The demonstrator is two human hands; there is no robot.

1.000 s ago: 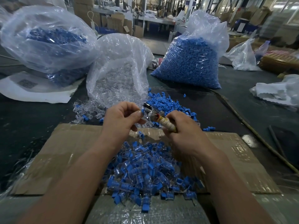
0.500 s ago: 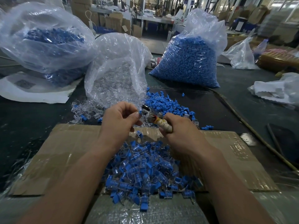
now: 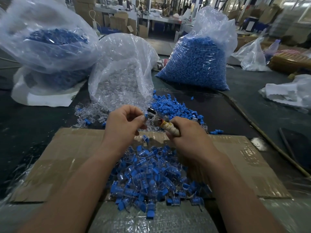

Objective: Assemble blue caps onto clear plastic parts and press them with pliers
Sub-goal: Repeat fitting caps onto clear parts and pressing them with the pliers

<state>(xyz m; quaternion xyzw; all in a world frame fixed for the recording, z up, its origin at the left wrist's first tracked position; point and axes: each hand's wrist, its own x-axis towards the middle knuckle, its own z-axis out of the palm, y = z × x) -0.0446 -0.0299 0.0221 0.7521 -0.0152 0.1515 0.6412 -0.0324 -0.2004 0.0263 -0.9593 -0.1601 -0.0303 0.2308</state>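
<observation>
— What's in each grip?
— The left grip pinches a blue cap; the right grip clasps pliers, their head just right of the cap.
— And the capped pieces?
— Heaped on cardboard beneath both grips.

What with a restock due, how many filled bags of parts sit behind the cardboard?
3: blue-parts bag far left, clear-parts bag in the middle, blue-caps bag to the right. More may be hidden off-frame.

cam: on my head | facing: forward and down (wide-angle, edges bow) | range: close over my left hand and right hand
</observation>
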